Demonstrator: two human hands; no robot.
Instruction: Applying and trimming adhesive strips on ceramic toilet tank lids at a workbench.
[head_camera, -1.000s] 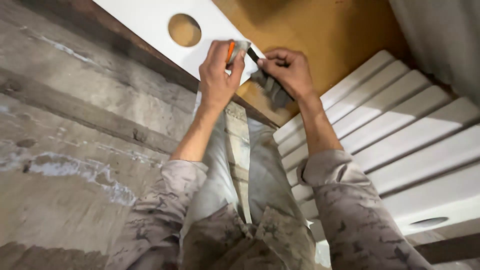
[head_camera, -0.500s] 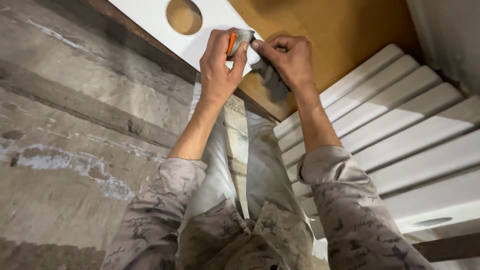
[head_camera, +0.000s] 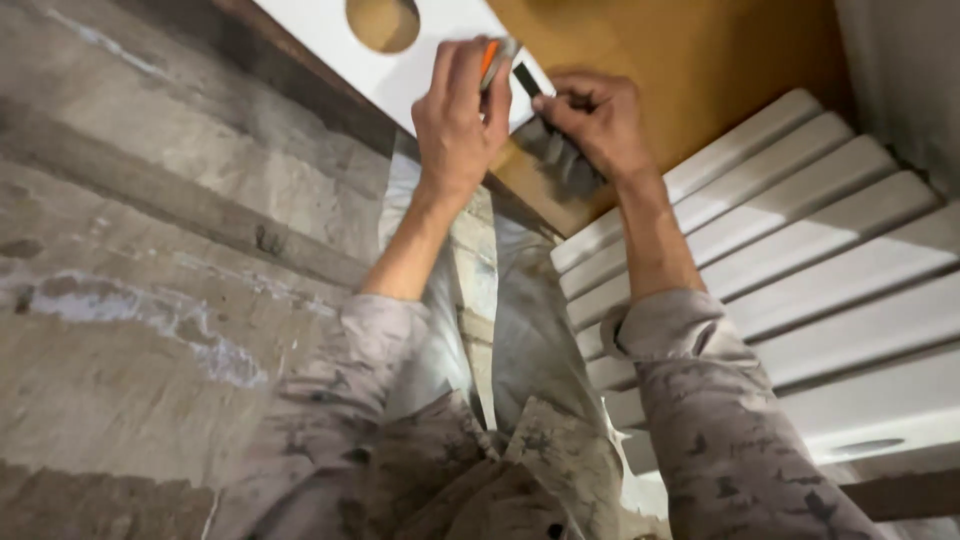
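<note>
Floor (head_camera: 150, 300): rough grey concrete, streaked with white plaster or paint.
White board (head_camera: 440, 60): smooth, flat, with a round hole (head_camera: 383, 20) cut through it; it lies at the top of the view.
Left hand (head_camera: 462, 120): closed around an orange-handled tool (head_camera: 490, 58), held at the board's lower edge.
Right hand (head_camera: 595, 120): fingers curled, pinching a dark flat piece (head_camera: 560, 160) just beside the tool.
Progress: the hole looks finished; work at the edge seems unfinished, though how much is left I cannot tell.
Brown panel (head_camera: 680, 60): matte, even.
White slats (head_camera: 800, 250): long, parallel, glossy.
</note>
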